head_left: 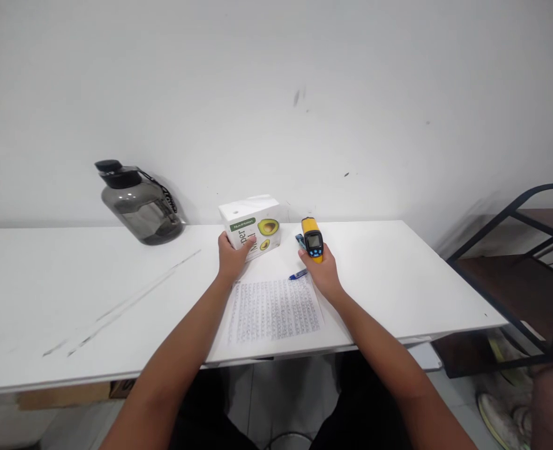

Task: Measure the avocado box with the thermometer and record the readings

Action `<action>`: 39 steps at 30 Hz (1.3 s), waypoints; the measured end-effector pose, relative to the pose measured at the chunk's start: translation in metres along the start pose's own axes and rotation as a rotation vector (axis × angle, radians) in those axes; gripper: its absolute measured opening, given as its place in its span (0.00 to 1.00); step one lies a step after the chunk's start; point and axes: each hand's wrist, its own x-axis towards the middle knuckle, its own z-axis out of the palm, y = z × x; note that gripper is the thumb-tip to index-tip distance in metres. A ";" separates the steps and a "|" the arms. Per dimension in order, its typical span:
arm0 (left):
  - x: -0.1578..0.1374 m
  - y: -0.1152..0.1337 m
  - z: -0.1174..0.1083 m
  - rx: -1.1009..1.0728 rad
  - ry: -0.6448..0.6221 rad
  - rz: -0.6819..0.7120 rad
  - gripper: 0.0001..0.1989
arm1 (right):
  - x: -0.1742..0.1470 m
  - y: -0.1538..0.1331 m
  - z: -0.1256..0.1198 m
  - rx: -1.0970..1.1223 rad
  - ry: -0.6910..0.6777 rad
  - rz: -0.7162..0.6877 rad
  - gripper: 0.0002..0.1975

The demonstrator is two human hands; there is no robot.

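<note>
A white rectangular cardboard box with avocado pictures and a green label (244, 226) stands just beyond the white paper sheet covered in rows of writing (276, 312), the landmark here, on the white flat-topped counter (379, 281). The left hand (234, 255) has its grip closed around the box's near left corner, thumb across the printed front. Beyond the sheet's far right corner, the right hand (322, 265) has its grip wrapped around a yellow-and-black handheld device with a small grey screen and blue buttons (313, 240), its screen facing up. A blue pen (298, 274) lies at the sheet's far edge, toward its right corner. Farther beyond that corner, a small teal printed item (300, 240) shows partly beside the device. Well to the left of the sheet, a translucent grey plastic bottle with a black lid and strap (138, 209) stands near the plain white wall (239, 94).
</note>
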 end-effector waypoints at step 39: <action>0.000 -0.001 0.001 0.050 -0.024 -0.011 0.34 | -0.004 -0.007 -0.002 -0.089 -0.016 0.031 0.21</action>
